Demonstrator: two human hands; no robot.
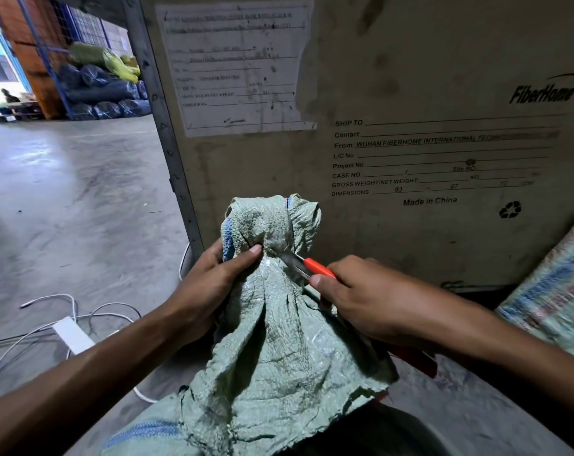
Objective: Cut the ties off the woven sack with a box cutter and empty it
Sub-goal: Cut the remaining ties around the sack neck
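A pale green woven sack [279,350] stands in front of me, its top bunched into a tied neck with a ruffle above. My left hand [210,284] grips the neck from the left, thumb pressed at the pinch point. My right hand [371,297] holds an orange box cutter [312,266]. Its metal blade tip touches the right side of the tied neck. The tie itself is too small to make out among the folds.
A large worn cardboard crate [410,93] with printed shipping text rises directly behind the sack. Another woven sack [555,291] leans at the right. White cables and a white box [72,334] lie on the concrete floor at the left. Stacked bags fill a blue cage far left.
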